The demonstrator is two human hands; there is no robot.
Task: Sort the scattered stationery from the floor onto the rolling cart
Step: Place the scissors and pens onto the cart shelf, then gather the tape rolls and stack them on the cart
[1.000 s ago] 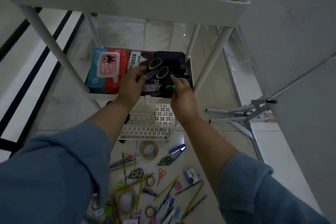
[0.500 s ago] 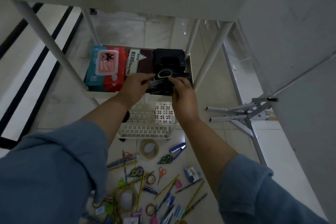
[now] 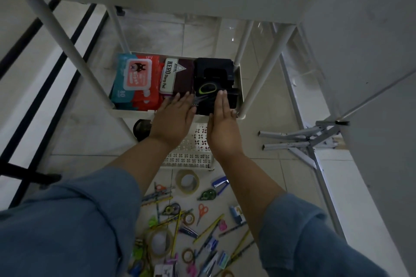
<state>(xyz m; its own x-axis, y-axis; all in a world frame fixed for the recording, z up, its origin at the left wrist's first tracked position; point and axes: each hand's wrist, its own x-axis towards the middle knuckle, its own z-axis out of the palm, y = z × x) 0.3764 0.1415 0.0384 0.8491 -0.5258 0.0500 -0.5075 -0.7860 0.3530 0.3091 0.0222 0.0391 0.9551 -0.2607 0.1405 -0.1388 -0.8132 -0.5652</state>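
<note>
Black scissors with green-rimmed handles (image 3: 206, 90) lie in the middle shelf of the white rolling cart (image 3: 135, 113), on top of black items at the right end. My left hand (image 3: 174, 117) is flat and open just left of the scissors. Flat and open too, my right hand (image 3: 222, 126) sits just right of them, and neither hand grips anything. On the floor below lie scattered stationery: a tape roll (image 3: 187, 181), a blue stapler (image 3: 220, 184), red scissors (image 3: 202, 211), pencils (image 3: 208, 228) and more.
The middle shelf also holds wet-wipe packs (image 3: 135, 78) and a Hero stamp pad box (image 3: 172, 75). A white perforated basket (image 3: 191, 155) sits on the bottom level. The cart's top tray (image 3: 157, 0) overhangs. Folded metal legs (image 3: 299, 139) lie at the right by a wall.
Both hands held the green-handled scissors and set them down on the black items in the middle shelf. The fingers have now let go and spread flat on either side.
</note>
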